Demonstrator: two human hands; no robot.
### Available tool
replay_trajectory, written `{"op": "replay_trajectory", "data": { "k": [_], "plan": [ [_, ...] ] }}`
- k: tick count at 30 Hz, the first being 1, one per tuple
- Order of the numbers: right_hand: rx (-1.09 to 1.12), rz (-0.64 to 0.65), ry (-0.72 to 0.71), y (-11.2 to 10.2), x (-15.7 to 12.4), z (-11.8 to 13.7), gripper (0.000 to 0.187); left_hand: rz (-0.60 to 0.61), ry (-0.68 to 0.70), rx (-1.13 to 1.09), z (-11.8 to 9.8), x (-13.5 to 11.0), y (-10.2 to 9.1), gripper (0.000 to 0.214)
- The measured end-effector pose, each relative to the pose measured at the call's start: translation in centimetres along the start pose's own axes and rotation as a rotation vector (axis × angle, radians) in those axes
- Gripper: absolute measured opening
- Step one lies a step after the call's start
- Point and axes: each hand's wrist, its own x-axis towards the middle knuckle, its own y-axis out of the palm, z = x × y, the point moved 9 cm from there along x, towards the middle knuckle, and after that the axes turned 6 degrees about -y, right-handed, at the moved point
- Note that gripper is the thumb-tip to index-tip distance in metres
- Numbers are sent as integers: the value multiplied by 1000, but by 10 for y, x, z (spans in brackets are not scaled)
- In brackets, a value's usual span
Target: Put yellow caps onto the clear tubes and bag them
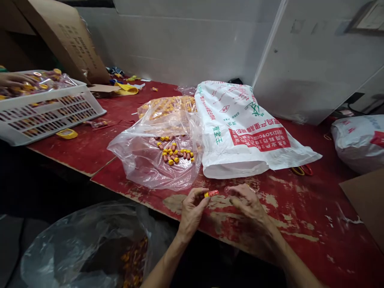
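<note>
My left hand [192, 210] pinches a small red tube with a yellow cap [211, 194] between thumb and fingers, just above the front edge of the worn red table [300, 216]. My right hand [247, 202] hovers a few centimetres to the right of the tube, fingers curled together; whether it holds anything is hidden. Behind the hands lies a clear plastic bag [156, 160] with several more red-and-yellow tubes [175, 154] spilled inside it.
A white printed woven sack [240, 128] lies beside the clear bag. A white slotted basket [45, 112] of tubes sits far left, another person's hand [12, 79] over it. Scissors [301, 171], a second sack [358, 140], cardboard [367, 200] at right. A plastic bag [84, 248] hangs below the table.
</note>
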Motion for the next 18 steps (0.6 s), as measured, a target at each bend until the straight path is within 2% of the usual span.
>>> {"op": "replay_trajectory", "data": {
  "k": [3,6,9,11,15,18],
  "plan": [
    [330,-222,189,-7,-16,-15,23,-24,-77,-142,15,-7,2,29],
    [479,-298,284,3,-31,-19,30,2,-129,-198,26,-16,9,29],
    [483,-259,303,16,-40,-12,29,29,-119,-148,29,-22,15,24],
    [444,-226,279,17,-41,-6,24,17,-100,-112,29,-23,15,23],
    [241,-124,179,11,-37,7,18,-9,-91,-86,29,-23,15,24],
    [148,-41,87,17,-34,14,15,12,-91,-45,28,-27,23,25]
  ]
}}
